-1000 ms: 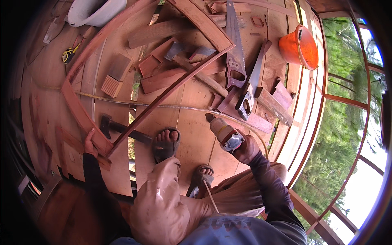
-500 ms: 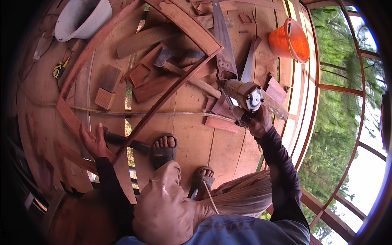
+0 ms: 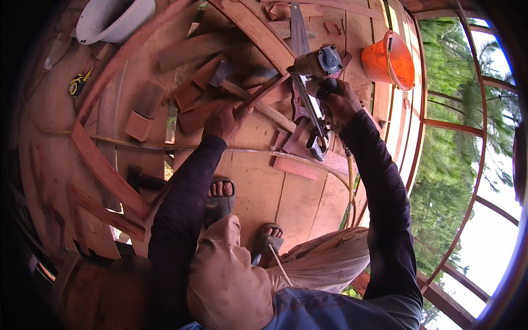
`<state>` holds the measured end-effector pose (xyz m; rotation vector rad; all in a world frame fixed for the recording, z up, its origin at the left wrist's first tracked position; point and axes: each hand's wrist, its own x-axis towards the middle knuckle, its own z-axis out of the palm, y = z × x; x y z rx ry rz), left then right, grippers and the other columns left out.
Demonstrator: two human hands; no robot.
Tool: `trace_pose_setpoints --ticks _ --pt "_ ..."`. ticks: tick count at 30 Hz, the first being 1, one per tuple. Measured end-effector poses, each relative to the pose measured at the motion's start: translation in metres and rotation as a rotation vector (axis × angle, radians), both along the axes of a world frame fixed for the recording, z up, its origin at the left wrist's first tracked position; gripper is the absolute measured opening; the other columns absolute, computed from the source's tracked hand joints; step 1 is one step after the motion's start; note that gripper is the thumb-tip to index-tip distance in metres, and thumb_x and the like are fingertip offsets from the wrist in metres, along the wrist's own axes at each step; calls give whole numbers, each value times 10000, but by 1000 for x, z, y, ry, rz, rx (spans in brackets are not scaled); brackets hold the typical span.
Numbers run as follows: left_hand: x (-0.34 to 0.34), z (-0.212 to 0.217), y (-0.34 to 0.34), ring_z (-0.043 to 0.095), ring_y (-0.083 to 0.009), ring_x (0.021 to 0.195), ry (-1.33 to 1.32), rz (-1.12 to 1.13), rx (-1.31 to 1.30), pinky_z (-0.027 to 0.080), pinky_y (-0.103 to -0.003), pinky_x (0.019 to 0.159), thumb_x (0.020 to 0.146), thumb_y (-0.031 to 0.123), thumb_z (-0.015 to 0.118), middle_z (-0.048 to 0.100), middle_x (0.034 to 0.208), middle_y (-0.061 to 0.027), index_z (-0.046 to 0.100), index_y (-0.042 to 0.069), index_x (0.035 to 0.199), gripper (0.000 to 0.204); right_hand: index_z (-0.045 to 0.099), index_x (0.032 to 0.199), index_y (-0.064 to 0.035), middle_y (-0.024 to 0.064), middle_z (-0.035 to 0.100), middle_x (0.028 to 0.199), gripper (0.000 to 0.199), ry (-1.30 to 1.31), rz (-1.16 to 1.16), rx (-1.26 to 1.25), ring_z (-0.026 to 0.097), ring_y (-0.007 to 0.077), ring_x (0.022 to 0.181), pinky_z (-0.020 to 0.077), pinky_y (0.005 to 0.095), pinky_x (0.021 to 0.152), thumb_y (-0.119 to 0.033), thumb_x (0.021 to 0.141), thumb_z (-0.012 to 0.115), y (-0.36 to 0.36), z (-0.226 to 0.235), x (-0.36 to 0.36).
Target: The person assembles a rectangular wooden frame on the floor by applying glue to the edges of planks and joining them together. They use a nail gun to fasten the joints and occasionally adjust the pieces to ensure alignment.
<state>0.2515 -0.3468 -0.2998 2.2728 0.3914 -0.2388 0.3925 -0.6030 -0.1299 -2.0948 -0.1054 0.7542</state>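
Observation:
My right hand (image 3: 342,102) is wrapped round the handle of an air nail gun (image 3: 318,63), whose nose end is at the far right corner of a reddish wooden frame (image 3: 107,170). Whether the nose touches the wood is hard to see. My left hand (image 3: 223,122) grips the frame's near right rail, a short way from that corner. Beneath the frame lie a hammer (image 3: 221,73) and several wood offcuts (image 3: 146,99). A handsaw (image 3: 298,33) lies just beyond the nail gun, its handle partly hidden.
An orange bucket (image 3: 385,60) stands at the far right, a white bucket (image 3: 110,25) at the far left. Near the latter lies a yellow and black tape measure (image 3: 79,83). An air hose (image 3: 242,150) crosses the plank floor (image 3: 253,176), which has open gaps.
My left hand has moved from the frame's near left corner up along the rail toward the far right. My right hand has raised the nail gun away from me to the frame's corner.

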Motion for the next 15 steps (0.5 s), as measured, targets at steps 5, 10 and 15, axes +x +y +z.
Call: trace_pose_setpoints --ticks 5,10,15 --pt "0 12 4 666 -414 933 108 -6 -39 518 -496 838 851 747 569 679 955 -250 673 -21 964 783 643 1096 -6 3 537 659 223 51 20 -39 498 101 508 410 265 463 -121 906 621 14 -4 10" --pt "-1 11 1 663 -413 964 24 27 -19 516 -490 860 846 746 576 682 981 -263 676 -22 958 783 654 1130 -4 3 546 675 267 -12 72 -55 505 106 532 419 274 484 -126 893 628 12 -10 13" --pt "1 16 5 661 -412 976 122 4 -44 516 -489 870 835 753 580 676 1011 -273 683 -29 946 796 674 1095 -8 9 589 722 275 53 64 -92 547 121 624 450 304 560 -160 867 652 14 -1 13"
